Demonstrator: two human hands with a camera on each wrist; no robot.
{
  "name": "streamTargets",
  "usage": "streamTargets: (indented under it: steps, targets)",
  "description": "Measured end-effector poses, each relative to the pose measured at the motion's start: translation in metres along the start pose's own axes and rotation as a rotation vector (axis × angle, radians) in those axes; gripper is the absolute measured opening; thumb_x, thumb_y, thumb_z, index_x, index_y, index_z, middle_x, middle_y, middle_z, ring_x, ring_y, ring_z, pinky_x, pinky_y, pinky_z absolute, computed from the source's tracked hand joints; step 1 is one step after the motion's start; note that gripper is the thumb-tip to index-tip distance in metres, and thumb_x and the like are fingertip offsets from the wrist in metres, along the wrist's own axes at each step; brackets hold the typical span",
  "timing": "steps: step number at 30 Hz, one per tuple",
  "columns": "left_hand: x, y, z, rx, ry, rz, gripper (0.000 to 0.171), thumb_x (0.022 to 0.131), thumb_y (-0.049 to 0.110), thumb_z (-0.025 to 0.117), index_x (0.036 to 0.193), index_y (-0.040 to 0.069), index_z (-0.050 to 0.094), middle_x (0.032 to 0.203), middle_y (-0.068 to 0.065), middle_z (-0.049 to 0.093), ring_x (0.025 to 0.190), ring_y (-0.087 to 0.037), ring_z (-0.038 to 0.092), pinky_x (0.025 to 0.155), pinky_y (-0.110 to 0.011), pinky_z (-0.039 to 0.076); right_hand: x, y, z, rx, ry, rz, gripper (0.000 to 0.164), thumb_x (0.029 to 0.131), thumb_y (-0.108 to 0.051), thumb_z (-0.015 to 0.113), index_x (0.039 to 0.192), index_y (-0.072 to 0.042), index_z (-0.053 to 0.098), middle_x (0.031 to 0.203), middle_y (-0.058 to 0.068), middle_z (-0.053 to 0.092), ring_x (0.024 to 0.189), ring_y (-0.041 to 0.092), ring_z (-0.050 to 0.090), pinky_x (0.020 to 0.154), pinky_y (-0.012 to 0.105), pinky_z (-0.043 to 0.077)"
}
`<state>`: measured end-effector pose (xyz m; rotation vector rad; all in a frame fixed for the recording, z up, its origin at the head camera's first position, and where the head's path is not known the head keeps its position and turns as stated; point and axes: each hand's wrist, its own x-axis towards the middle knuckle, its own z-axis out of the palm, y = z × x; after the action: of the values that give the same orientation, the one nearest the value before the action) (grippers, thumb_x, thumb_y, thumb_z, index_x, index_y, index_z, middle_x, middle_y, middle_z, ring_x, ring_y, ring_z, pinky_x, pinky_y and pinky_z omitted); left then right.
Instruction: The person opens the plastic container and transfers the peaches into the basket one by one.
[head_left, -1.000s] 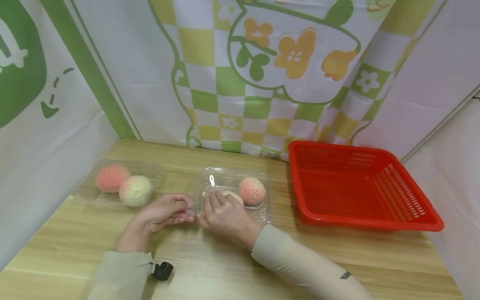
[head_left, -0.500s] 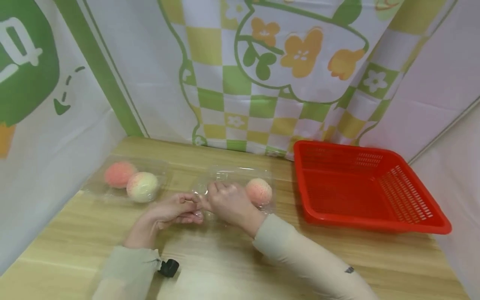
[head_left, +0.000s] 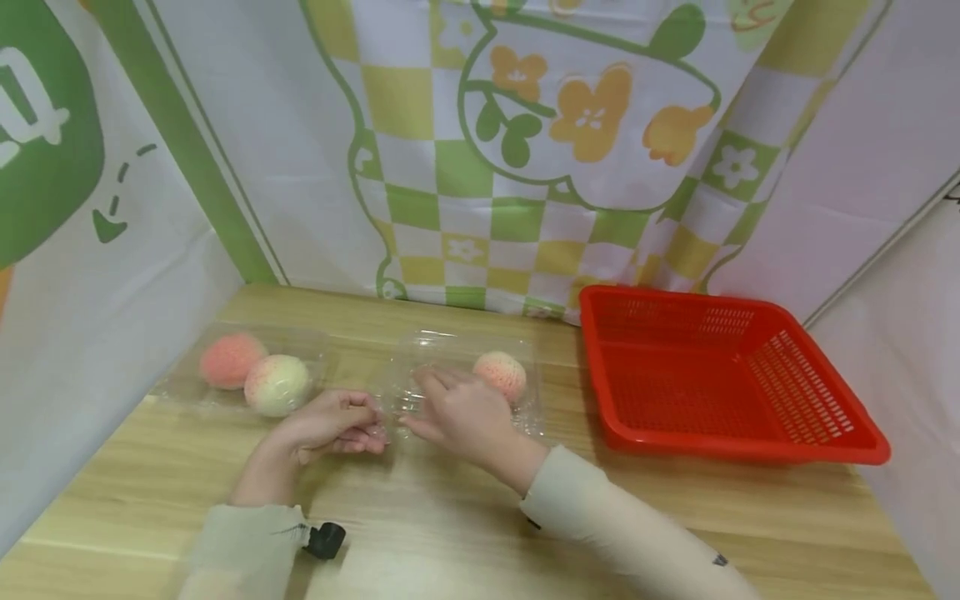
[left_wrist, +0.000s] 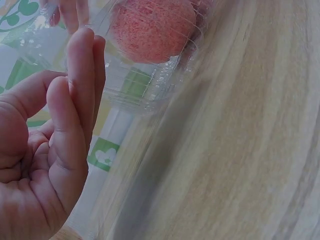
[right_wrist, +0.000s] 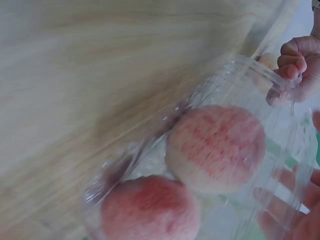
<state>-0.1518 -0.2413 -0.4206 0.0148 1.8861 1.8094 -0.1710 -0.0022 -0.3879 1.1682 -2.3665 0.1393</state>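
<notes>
A clear plastic clamshell box (head_left: 429,343) stands mid-table. Two pink-and-cream peaches sit in it; one peach (head_left: 501,377) shows in the head view, while my right hand covers the other. Both the nearer peach (right_wrist: 217,147) and the redder peach (right_wrist: 150,210) appear in the right wrist view. My left hand (head_left: 341,423) pinches the box's left edge between thumb and fingers. Over the box's front left part lies my right hand (head_left: 468,417), fingers extended against the clear plastic, thumb pointing toward the left hand and apart from it.
Another clear box (head_left: 303,337) at the left holds a coral peach (head_left: 232,360) and a cream peach (head_left: 277,385), close behind my left wrist. A red perforated basket (head_left: 600,375) stands at the right. Behind the wooden table (head_left: 420,533) hangs a checkered curtain (head_left: 465,175).
Half a second ago my right hand's fingers were bent, with the thumb at the left fingers; now they are straighter and the thumb has drawn away rightward. The left hand keeps its pinch.
</notes>
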Motion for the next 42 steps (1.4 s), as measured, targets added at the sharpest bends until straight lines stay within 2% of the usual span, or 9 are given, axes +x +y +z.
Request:
streamTargets:
  steps: [3, 7, 12, 17, 23, 29, 33, 37, 42]
  targets:
    - [-0.001, 0.001, 0.001, -0.006, 0.001, -0.006, 0.013, 0.1, 0.007, 0.05, 0.095, 0.002, 0.061, 0.079, -0.004, 0.074, 0.071, -0.012, 0.073, 0.063, -0.018, 0.058, -0.01, 0.008, -0.003, 0.188, -0.097, 0.119, 0.066, 0.083, -0.054, 0.074, 0.136, -0.019, 0.057, 0.118, -0.001, 0.073, 0.126, 0.023, 0.06, 0.086, 0.036, 0.061]
    - [-0.002, 0.002, 0.0, -0.004, -0.002, -0.014, 0.01, 0.099, 0.007, 0.052, 0.095, 0.003, 0.06, 0.079, -0.005, 0.074, 0.072, -0.013, 0.073, 0.062, -0.018, 0.058, -0.025, 0.023, -0.008, 0.35, -0.113, 0.203, 0.08, 0.076, -0.053, 0.081, 0.144, -0.024, 0.05, 0.138, -0.001, 0.063, 0.137, 0.027, 0.049, 0.097, 0.051, 0.054]
    - [-0.004, 0.003, -0.001, 0.017, 0.001, -0.02, 0.013, 0.1, 0.01, 0.051, 0.1, 0.0, 0.058, 0.081, -0.005, 0.075, 0.074, -0.014, 0.074, 0.064, -0.02, 0.059, -0.049, 0.042, -0.018, 0.464, -0.141, 0.273, 0.105, 0.069, -0.05, 0.088, 0.154, -0.022, 0.034, 0.161, 0.003, 0.036, 0.151, 0.035, 0.025, 0.117, 0.064, 0.029]
    - [-0.004, 0.005, -0.003, 0.036, 0.013, -0.026, 0.02, 0.103, 0.016, 0.049, 0.108, -0.002, 0.056, 0.082, -0.005, 0.075, 0.075, -0.014, 0.074, 0.066, -0.021, 0.059, -0.077, 0.057, -0.021, 0.659, -0.239, 0.436, 0.13, 0.07, -0.037, 0.091, 0.16, -0.015, 0.0, 0.168, 0.01, -0.006, 0.155, 0.034, 0.0, 0.122, 0.06, 0.015]
    - [-0.002, 0.005, -0.001, 0.041, 0.03, -0.036, 0.03, 0.103, 0.021, 0.052, 0.117, -0.006, 0.053, 0.082, -0.005, 0.074, 0.073, -0.012, 0.073, 0.065, -0.021, 0.059, -0.093, 0.067, -0.019, 0.878, -0.238, 0.489, 0.119, 0.079, -0.013, 0.083, 0.16, -0.011, -0.004, 0.168, 0.011, -0.004, 0.155, 0.033, 0.004, 0.123, 0.056, 0.013]
    - [0.002, 0.004, 0.006, 0.069, 0.08, -0.05, 0.03, 0.102, 0.018, 0.054, 0.12, -0.005, 0.052, 0.081, -0.006, 0.073, 0.07, -0.012, 0.073, 0.062, -0.02, 0.058, -0.098, 0.068, -0.016, 0.863, -0.22, 0.501, 0.108, 0.083, -0.013, 0.078, 0.16, -0.008, 0.002, 0.169, 0.011, 0.002, 0.155, 0.032, 0.009, 0.124, 0.053, 0.014]
    - [0.002, 0.005, 0.01, 0.06, 0.078, -0.034, 0.044, 0.101, 0.016, 0.055, 0.136, -0.005, 0.038, 0.08, -0.006, 0.071, 0.068, -0.011, 0.071, 0.061, -0.02, 0.058, -0.1, 0.07, -0.015, 0.777, -0.21, 0.485, 0.105, 0.084, -0.019, 0.08, 0.159, -0.006, 0.009, 0.167, 0.014, 0.012, 0.151, 0.034, 0.025, 0.121, 0.052, 0.023]
    - [0.002, 0.007, 0.011, 0.032, 0.06, 0.004, 0.065, 0.101, 0.015, 0.057, 0.152, 0.001, 0.019, 0.076, -0.006, 0.072, 0.064, -0.011, 0.07, 0.058, -0.02, 0.058, -0.099, 0.072, -0.014, 0.664, -0.172, 0.433, 0.101, 0.081, -0.021, 0.082, 0.157, -0.001, 0.019, 0.16, 0.02, 0.031, 0.136, 0.037, 0.048, 0.114, 0.05, 0.04]
    - [0.002, 0.009, 0.012, 0.046, 0.058, 0.026, 0.072, 0.101, 0.015, 0.057, 0.158, 0.005, 0.014, 0.073, -0.004, 0.072, 0.061, -0.009, 0.069, 0.057, -0.02, 0.057, -0.098, 0.074, -0.014, 0.568, -0.145, 0.407, 0.093, 0.08, -0.024, 0.082, 0.154, -0.005, 0.031, 0.151, 0.02, 0.046, 0.111, 0.03, 0.066, 0.101, 0.046, 0.053]
